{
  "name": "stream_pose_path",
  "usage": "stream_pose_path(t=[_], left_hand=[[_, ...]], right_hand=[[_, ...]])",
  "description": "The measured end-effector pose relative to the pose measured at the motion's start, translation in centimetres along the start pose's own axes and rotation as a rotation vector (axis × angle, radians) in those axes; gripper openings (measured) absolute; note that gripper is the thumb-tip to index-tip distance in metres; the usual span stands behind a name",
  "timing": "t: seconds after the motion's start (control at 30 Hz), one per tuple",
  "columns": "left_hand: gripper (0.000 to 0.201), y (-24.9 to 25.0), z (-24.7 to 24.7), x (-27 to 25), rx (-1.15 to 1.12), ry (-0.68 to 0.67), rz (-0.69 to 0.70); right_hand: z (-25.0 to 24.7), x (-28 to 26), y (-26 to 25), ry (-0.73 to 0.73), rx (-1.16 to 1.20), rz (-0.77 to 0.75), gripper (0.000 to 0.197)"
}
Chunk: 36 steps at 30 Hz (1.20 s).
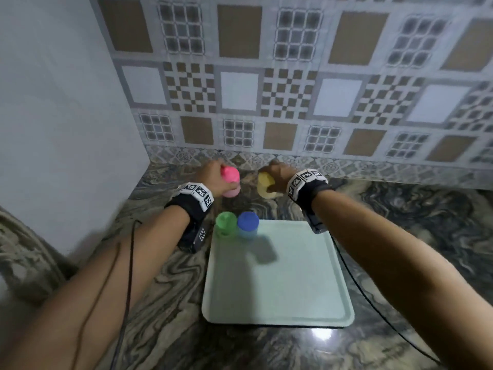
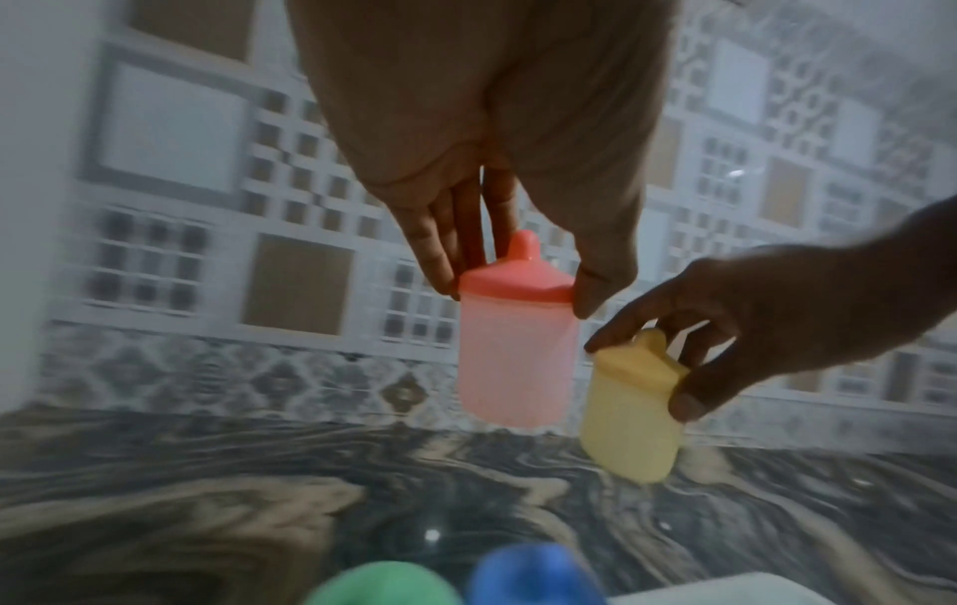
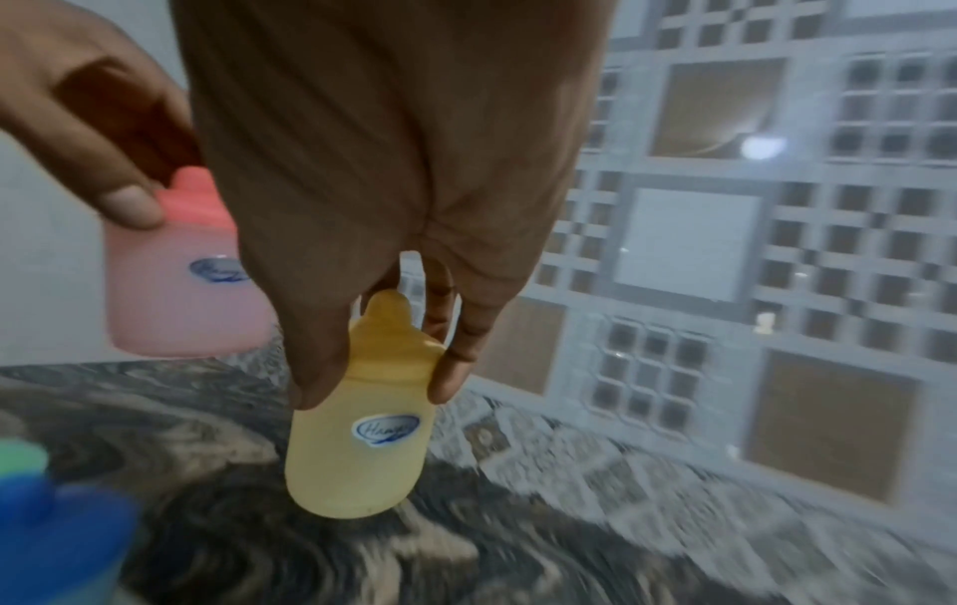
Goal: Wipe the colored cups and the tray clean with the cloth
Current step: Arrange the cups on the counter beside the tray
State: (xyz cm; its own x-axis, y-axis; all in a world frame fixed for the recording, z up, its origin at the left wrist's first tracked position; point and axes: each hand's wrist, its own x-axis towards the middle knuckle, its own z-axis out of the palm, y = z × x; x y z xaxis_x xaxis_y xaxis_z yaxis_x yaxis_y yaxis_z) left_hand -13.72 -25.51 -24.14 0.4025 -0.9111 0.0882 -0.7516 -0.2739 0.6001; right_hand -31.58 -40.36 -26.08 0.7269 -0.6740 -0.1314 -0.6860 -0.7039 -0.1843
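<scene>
From the head view, your left hand (image 1: 213, 177) holds the pink cup (image 1: 231, 182) and your right hand (image 1: 277, 177) holds the yellow cup (image 1: 265, 186), both beyond the far edge of the tray (image 1: 280, 289), over the marbled counter (image 1: 165, 276). The green cup (image 1: 225, 223) and the blue cup (image 1: 248, 224) stand upright, touching each other, at the far left corner of the tray. No cloth is in sight in any view. In the left wrist view, your fingers (image 2: 440, 262) and thumb pinch the pink cup at the rim of its lid, so the hand is closed on it; the cup hangs with its long axis close to vertical, spout up, and its bottom seems clear of the counter. The yellow cup beside it leans, with its base turned toward the camera. In the right wrist view, your thumb and fingers (image 3: 450, 368) clamp the yellow cup by the lid shoulder, with the spout between them; the long axis is a little tilted, and I cannot tell if the base touches the counter. I judge that these cups are light, stiff, thin plastic, smooth and rather slippery, not fragile. The lid may be only pressed on, so for wiping it is safer to hold the body and not only the lid.
</scene>
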Motion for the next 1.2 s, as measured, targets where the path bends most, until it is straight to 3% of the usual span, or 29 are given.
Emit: stream_pose_path(t=[0.2, 0.4, 0.57, 0.73, 1.2], left_hand=[[0.051, 5.8, 6.0, -0.4, -0.014, -0.151, 0.170], [0.047, 7.1, 10.6, -1.8, 0.090, -0.295, 0.194], [0.058, 5.9, 12.7, -2.0, 0.217, -0.385, 0.191], [0.036, 4.9, 13.0, -2.1, 0.343, -0.443, 0.167], [0.040, 4.4, 13.9, -2.0, 0.408, -0.429, 0.144]], right_hand=[[3.9, -6.8, 4.9, -0.017, 0.029, 0.137, 0.081], [7.0, -9.8, 6.3, -0.049, 0.079, 0.203, 0.078], [8.2, -9.6, 6.0, -0.076, 0.085, 0.206, 0.076], [8.8, -8.6, 5.4, -0.112, 0.101, 0.193, 0.076], [9.1, -7.4, 4.9, -0.181, 0.160, 0.219, 0.083]])
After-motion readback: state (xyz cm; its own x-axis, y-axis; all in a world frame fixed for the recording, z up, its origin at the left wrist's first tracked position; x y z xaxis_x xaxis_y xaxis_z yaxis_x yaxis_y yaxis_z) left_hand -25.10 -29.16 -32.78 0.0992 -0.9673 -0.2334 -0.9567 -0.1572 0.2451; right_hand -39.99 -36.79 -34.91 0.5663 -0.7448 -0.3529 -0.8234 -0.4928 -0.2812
